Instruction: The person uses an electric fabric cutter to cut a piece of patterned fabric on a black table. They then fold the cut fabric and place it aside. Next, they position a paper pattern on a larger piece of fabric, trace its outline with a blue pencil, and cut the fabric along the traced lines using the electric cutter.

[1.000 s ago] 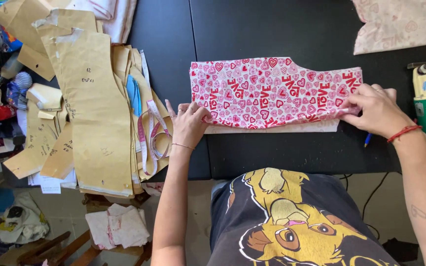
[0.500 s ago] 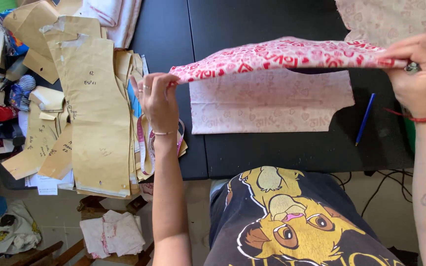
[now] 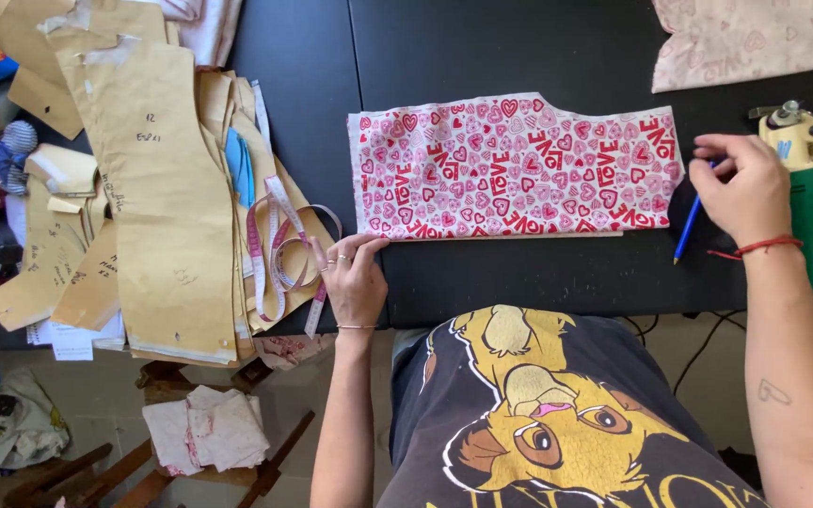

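A piece of white fabric with red and pink hearts (image 3: 510, 169) lies flat, printed side up, on the black table (image 3: 538, 273). A thin tan edge of a paper pattern (image 3: 557, 234) shows under its lower edge. My left hand (image 3: 355, 277) lies flat on the table, with its fingertips at the fabric's lower left corner. My right hand (image 3: 745, 188) is at the fabric's right end, fingers bent over the top of a blue pen (image 3: 684, 230). Whether it grips the pen is unclear.
A stack of brown paper patterns (image 3: 157, 198) with a pink measuring tape (image 3: 270, 249) covers the table's left part. A green and yellow cutting machine (image 3: 806, 183) stands at the right edge. Pale printed fabric (image 3: 755, 38) lies at the back right. Cloth scraps (image 3: 204, 428) lie on the floor.
Both hands lifted the fabric off the paper pattern, held it in the air, then laid it back flat over the pattern. My right hand moved onto the pen.
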